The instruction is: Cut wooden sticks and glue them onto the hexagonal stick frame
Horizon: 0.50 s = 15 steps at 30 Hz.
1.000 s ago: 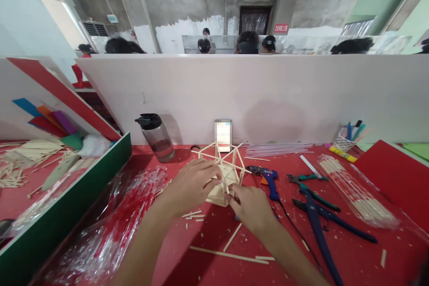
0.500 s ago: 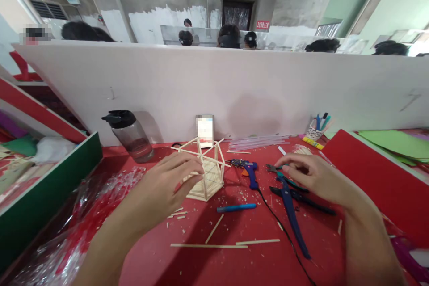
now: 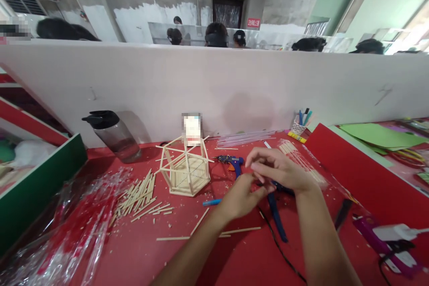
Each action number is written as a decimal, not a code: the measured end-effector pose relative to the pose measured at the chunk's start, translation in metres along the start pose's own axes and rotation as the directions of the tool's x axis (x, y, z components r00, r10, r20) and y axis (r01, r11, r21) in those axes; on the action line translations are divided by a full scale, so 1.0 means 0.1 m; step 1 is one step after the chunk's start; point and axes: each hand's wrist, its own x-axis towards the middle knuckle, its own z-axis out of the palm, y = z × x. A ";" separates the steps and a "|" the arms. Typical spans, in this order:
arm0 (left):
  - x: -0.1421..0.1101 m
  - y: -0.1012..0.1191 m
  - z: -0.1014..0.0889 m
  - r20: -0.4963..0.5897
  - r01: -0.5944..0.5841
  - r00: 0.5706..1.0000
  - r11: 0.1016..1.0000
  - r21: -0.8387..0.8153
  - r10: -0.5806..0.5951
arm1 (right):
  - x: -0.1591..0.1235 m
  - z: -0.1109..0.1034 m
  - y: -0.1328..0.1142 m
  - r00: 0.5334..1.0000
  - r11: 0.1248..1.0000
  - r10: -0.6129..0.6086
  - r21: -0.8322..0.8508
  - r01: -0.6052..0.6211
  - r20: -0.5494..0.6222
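Over the tools on the red table, my left hand (image 3: 241, 195) and my right hand (image 3: 279, 169) meet with their fingertips together. Both have bent, closed fingers; anything between them is too small or hidden to name. Beneath them lie blue-handled pliers (image 3: 276, 219), partly covered, along with another dark-handled tool. A blue hot glue gun (image 3: 237, 165) rests just left of my right hand. Further left stands an open six-sided frame of wooden sticks (image 3: 187, 174) with a slatted base. A blue pen (image 3: 212, 202) is partly behind my left hand.
Loose sticks (image 3: 144, 194) and plastic wrapping (image 3: 77, 228) lie at left, near a water bottle (image 3: 117, 138). A lit phone (image 3: 192, 129) leans on the white partition (image 3: 161, 80). Glue sticks (image 3: 244, 137), a pen basket (image 3: 299, 124) and a purple power strip (image 3: 378, 241) are around. Other people sit beyond.
My left hand has moved right, away from the stick frame, to my right hand. Their fingers have come together above the pliers. The camera view has shifted slightly right.
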 end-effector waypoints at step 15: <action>-1.56 0.14 -1.20 -0.151 0.455 0.861 0.603 0.656 -0.486 | -0.12 -0.42 0.36 0.888 0.616 0.295 -0.640 -0.459 -0.353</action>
